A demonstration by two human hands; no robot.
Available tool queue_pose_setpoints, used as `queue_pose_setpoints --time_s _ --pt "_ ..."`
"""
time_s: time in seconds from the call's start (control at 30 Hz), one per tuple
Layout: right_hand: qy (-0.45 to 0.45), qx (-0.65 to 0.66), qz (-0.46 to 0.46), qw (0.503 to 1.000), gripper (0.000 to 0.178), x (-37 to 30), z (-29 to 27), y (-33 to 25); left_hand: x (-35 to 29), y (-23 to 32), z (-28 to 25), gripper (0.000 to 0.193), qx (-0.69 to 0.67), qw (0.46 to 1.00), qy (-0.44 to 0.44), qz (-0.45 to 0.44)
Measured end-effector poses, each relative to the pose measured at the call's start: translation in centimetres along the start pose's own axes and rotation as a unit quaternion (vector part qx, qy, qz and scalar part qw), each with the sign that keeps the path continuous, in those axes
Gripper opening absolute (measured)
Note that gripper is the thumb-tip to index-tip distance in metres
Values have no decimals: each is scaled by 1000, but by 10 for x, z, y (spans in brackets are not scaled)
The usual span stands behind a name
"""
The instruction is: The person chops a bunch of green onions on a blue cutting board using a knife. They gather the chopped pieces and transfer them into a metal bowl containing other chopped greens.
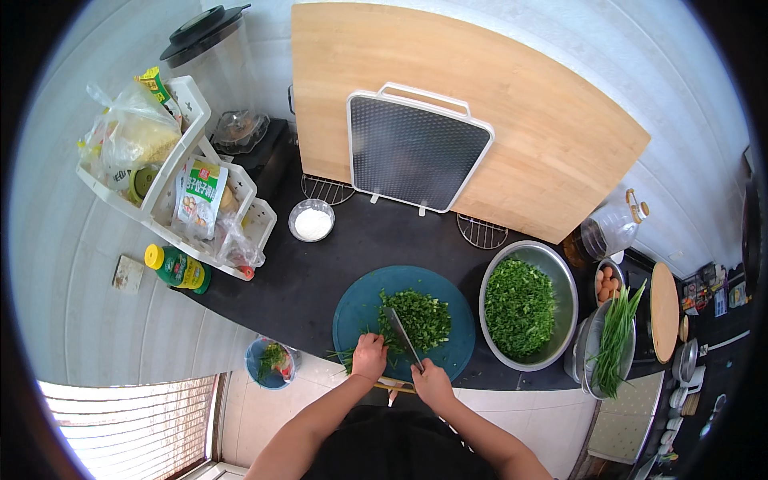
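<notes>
My right hand (433, 386) is wrapped round the handle of a kitchen knife (402, 333), whose blade slants up and to the left over a round teal cutting board (350, 298). With curled fingers my left hand (370, 358) presses a bunch of chives (344, 355) to the board, left of the blade. A loose heap of chopped chives (424, 314) lies on the board, mostly right of the knife. Beside the board on the right stands a metal bowl (570, 300) filled with chopped chives (520, 308).
Whole chives (618, 340) lie across a pot at the right, near a bowl of eggs (607, 286). A small bowl of white powder (311, 221) sits behind the board. Left are a tiered white rack (148, 210) and a green bottle (182, 270). A bin (260, 352) stands below.
</notes>
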State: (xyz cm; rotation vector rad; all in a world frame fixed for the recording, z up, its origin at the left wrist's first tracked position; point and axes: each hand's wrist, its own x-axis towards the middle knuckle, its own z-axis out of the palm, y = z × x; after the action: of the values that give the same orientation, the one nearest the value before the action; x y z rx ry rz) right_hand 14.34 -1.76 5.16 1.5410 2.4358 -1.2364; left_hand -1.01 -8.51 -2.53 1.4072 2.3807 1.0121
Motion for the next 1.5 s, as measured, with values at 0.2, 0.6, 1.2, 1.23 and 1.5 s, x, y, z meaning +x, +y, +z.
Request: queue_pose_setpoints --time_s 0.2,0.6,1.2,1.23,1.5 --pt "-27 -78 16 996 27 9 19 7 -2 -2 3 22 12 1000 -15 -11" --pt "-15 -75 -13 997 27 62 32 -11 -2 -3 1 21 12 999 -20 24" --pt "-54 -92 8 994 24 34 31 6 1 -10 13 20 -1 1000 -27 9" --pt "-59 -109 5 992 23 39 33 2 0 -12 14 19 4 999 -30 14" --pt "-19 36 25 999 28 74 24 3 11 -10 6 27 -20 995 -12 99"
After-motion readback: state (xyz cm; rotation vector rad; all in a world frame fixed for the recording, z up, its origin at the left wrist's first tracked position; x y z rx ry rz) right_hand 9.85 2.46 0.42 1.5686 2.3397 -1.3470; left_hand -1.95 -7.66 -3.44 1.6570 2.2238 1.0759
